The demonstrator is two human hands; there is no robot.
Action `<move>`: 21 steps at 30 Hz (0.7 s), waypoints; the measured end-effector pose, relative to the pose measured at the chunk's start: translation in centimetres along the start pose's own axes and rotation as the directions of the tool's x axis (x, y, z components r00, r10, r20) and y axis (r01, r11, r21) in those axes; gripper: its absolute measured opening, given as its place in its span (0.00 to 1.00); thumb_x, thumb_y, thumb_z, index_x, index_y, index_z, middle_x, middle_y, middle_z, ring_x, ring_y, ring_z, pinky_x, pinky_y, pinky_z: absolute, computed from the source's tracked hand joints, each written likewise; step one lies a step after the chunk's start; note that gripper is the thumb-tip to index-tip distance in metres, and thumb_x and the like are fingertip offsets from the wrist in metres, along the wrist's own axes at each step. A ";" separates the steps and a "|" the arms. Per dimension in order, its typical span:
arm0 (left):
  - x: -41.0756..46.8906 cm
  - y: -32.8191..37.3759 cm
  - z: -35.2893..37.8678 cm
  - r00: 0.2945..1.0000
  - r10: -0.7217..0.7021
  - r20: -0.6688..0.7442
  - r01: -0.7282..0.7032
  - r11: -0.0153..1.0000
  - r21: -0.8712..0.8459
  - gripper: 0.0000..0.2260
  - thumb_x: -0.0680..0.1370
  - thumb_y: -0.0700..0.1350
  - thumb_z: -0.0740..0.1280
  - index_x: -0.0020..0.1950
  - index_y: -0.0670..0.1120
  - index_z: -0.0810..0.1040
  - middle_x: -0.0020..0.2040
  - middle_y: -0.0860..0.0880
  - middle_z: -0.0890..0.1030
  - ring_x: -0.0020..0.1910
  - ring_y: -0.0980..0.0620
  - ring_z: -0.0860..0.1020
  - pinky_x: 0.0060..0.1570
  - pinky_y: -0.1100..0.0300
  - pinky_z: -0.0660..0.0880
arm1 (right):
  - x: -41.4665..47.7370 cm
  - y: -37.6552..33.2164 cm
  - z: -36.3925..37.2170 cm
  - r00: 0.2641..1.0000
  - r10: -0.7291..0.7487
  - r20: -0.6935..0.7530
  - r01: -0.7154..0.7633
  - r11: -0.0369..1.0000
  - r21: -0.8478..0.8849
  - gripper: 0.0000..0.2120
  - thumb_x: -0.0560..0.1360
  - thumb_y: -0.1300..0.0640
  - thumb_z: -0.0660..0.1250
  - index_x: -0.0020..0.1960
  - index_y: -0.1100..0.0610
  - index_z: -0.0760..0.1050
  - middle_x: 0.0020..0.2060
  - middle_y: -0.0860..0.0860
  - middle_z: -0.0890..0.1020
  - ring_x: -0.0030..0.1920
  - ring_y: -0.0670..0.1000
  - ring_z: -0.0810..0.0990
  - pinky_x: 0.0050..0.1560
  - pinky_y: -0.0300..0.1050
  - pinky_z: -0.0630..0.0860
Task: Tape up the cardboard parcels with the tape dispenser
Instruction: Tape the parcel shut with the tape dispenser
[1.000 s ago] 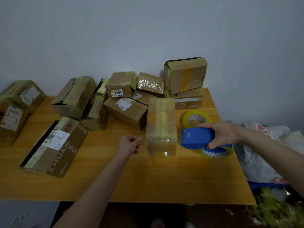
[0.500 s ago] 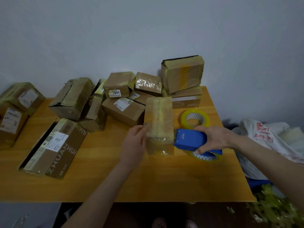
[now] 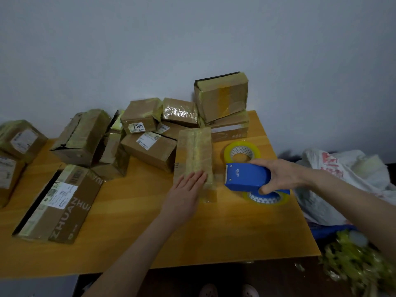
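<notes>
A long narrow cardboard parcel (image 3: 196, 151) lies in the middle of the wooden table (image 3: 150, 232), its top covered with yellowish tape. My left hand (image 3: 185, 189) rests flat on the near end of this parcel, fingers straight. My right hand (image 3: 278, 175) grips a blue tape dispenser (image 3: 244, 175) just right of the parcel, its toothed front edge facing the box. A tape roll (image 3: 266, 198) sits in the dispenser's underside.
A spare roll of clear tape (image 3: 242, 150) lies behind the dispenser. Several taped parcels (image 3: 147, 151) are piled along the wall, and a long box marked ZHUANZHUAN (image 3: 62, 202) lies at the left. A white plastic bag (image 3: 342, 179) sits off the table's right edge.
My left hand moved from the table beside the parcel onto its near end and flattened. The dispenser in my right hand stays just right of the parcel.
</notes>
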State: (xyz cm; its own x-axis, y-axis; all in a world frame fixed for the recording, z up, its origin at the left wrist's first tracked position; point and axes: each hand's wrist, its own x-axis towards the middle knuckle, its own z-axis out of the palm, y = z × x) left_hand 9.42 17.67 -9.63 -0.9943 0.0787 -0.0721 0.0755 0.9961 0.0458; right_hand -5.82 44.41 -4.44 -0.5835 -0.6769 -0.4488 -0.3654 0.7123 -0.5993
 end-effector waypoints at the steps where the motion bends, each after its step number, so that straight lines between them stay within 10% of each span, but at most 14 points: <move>1: -0.1 -0.1 0.0 1.000 0.002 0.001 -0.002 1.000 -0.008 0.28 0.83 0.48 0.51 0.73 0.57 0.33 0.74 0.58 0.37 0.75 0.57 0.39 0.74 0.58 0.35 | 0.0 0.0 0.0 1.000 -0.004 0.008 0.004 1.000 0.001 0.36 0.67 0.54 0.76 0.64 0.33 0.60 0.54 0.41 0.76 0.52 0.42 0.77 0.52 0.38 0.75; 9: 0.0 -0.5 0.2 0.999 0.017 -0.048 -0.020 0.998 -0.057 0.29 0.82 0.47 0.53 0.73 0.58 0.35 0.75 0.58 0.38 0.76 0.57 0.41 0.74 0.58 0.37 | -0.3 0.3 -1.3 0.995 -0.031 0.097 0.030 1.000 0.009 0.37 0.68 0.62 0.75 0.70 0.41 0.64 0.53 0.41 0.77 0.46 0.35 0.79 0.41 0.29 0.74; 14: 0.3 -0.6 0.3 0.997 0.033 -0.068 -0.037 0.997 -0.065 0.29 0.82 0.48 0.54 0.74 0.58 0.37 0.76 0.58 0.41 0.76 0.57 0.42 0.74 0.59 0.36 | 0.6 -1.4 -0.8 0.992 0.080 0.097 -0.054 0.969 -0.242 0.39 0.68 0.53 0.74 0.73 0.41 0.59 0.57 0.46 0.77 0.54 0.49 0.77 0.56 0.46 0.76; 21: 0.2 -0.6 0.6 0.997 0.033 -0.076 -0.039 0.996 -0.074 0.30 0.81 0.48 0.55 0.74 0.58 0.38 0.76 0.58 0.41 0.75 0.58 0.40 0.74 0.58 0.36 | 3.6 -4.4 0.2 0.976 0.131 0.171 -0.067 0.940 -0.336 0.24 0.64 0.48 0.73 0.57 0.39 0.67 0.49 0.45 0.77 0.49 0.51 0.77 0.50 0.48 0.77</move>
State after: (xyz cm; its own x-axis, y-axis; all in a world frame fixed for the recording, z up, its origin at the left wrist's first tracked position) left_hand 9.18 17.14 -10.29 -0.9941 0.1087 0.0051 0.1085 0.9866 0.1222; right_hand -6.18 38.81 -3.55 -0.4934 -0.5994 -0.6302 -0.5476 0.7771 -0.3103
